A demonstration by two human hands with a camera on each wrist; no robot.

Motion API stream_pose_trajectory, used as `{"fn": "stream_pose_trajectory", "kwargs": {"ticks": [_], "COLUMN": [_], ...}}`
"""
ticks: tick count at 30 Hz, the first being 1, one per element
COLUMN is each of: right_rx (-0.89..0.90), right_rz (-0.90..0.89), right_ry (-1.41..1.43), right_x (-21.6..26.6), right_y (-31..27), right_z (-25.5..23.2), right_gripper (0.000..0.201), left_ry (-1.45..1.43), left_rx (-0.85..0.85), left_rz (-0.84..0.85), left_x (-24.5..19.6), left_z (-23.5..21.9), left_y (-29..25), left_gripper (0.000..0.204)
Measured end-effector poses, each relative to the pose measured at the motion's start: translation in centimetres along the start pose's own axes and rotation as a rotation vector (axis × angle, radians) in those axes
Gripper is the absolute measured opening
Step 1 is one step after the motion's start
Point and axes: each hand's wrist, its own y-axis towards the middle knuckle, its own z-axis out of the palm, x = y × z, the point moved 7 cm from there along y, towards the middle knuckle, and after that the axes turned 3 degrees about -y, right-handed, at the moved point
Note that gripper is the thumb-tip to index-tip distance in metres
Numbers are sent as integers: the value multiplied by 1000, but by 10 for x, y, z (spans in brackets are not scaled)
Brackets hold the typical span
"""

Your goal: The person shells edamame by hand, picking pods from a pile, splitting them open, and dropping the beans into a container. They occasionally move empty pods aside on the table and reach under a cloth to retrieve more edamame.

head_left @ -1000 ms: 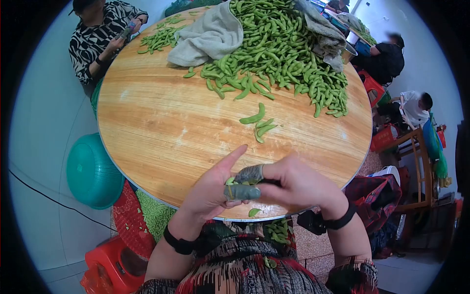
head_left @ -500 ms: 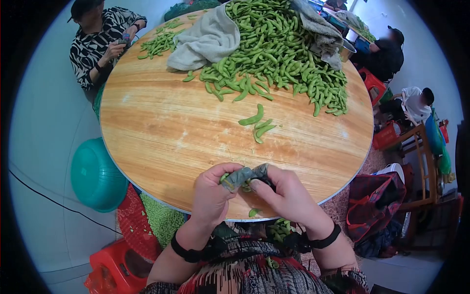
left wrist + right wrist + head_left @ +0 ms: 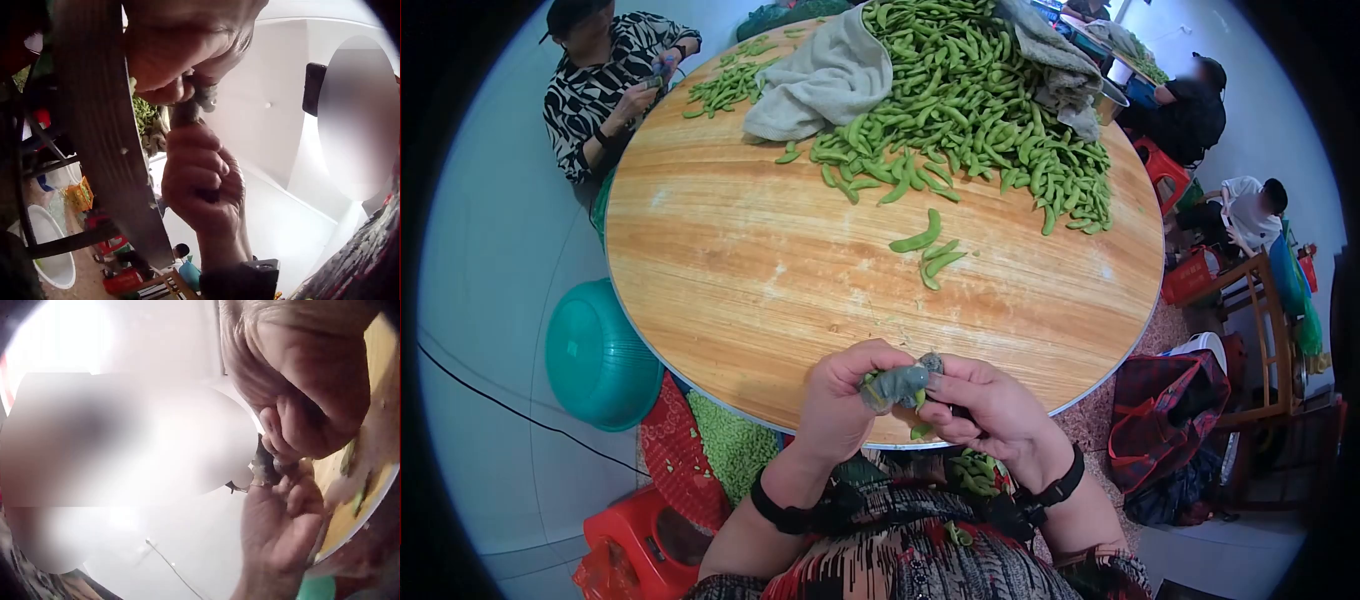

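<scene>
At the table's near edge my left hand (image 3: 837, 395) and right hand (image 3: 1000, 408) meet, fingers curled. A grey wrapping covers the left thumb (image 3: 895, 388), and a dark grey wrapping (image 3: 930, 362) shows on a right fingertip. Between them the hands pinch a green edamame pod (image 3: 919, 398), mostly hidden by the fingers. The left wrist view shows the right hand (image 3: 203, 178) with its fingers folded in; the right wrist view shows the left hand (image 3: 281, 519) fingertip to fingertip with it. Close below the hands, a piece of pod (image 3: 921, 430) lies on the table (image 3: 730, 260).
A large heap of edamame pods (image 3: 960, 110) covers the table's far side, with a grey cloth (image 3: 825, 85) beside it. A few loose pods (image 3: 940, 262) lie mid-table. Shelled beans (image 3: 735, 440) are below left, near a green basin (image 3: 600, 355) and a red stool (image 3: 640, 545). Other people sit around.
The hands came together and drew back slightly toward the body. The left index finger, extended at first, is now curled in. The right fingers have folded closer beside the left thumb.
</scene>
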Motion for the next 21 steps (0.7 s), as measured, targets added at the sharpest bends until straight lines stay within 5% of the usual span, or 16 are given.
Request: {"fn": "stream_pose_trajectory", "kwargs": {"ticks": [3,5,9,12,21], "right_rx": [53,82,157,37,158], "right_rz": [80,42,29,-38,85], "right_ry": [188,145,118,-122,283], "right_x": [-7,-3,1,1,-16], "right_y": [1,1,1,4,1], "right_z": [0,2,9,7,11], "right_gripper": [14,16,18,17,12], "left_ry": [85,-49,-62,16,-121], "left_rx": [54,-97,-112,-158,160], "left_rz": [45,-50,-72,-58,59], "left_x": [0,5,6,4,-5], "left_z": [-1,-7,-12,-8,5], "left_y": [0,-3,0,1,1], "left_gripper": [32,33,33,32,21]}}
